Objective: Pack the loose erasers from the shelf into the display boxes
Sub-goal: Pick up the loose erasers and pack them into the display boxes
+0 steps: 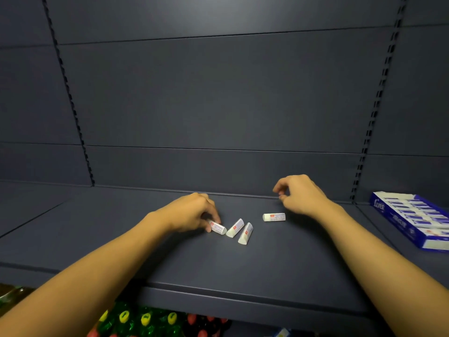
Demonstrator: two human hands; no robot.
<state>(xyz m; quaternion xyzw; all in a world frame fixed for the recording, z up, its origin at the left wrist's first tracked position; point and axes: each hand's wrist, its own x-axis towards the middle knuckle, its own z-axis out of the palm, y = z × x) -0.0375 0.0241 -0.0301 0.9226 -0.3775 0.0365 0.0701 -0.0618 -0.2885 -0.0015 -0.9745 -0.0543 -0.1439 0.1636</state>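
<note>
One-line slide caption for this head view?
Left hand pinches one of four loose erasers on the shelf; right hand hovers empty near the display box.

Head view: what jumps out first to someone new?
Four white erasers lie loose mid-shelf, bright against the dark surface; the left hand has its fingers on the leftmost one. The right hand is behind the lone eraser, fingers curled, holding nothing visible. A blue display box packed with erasers sits at the far right of the shelf.
</note>
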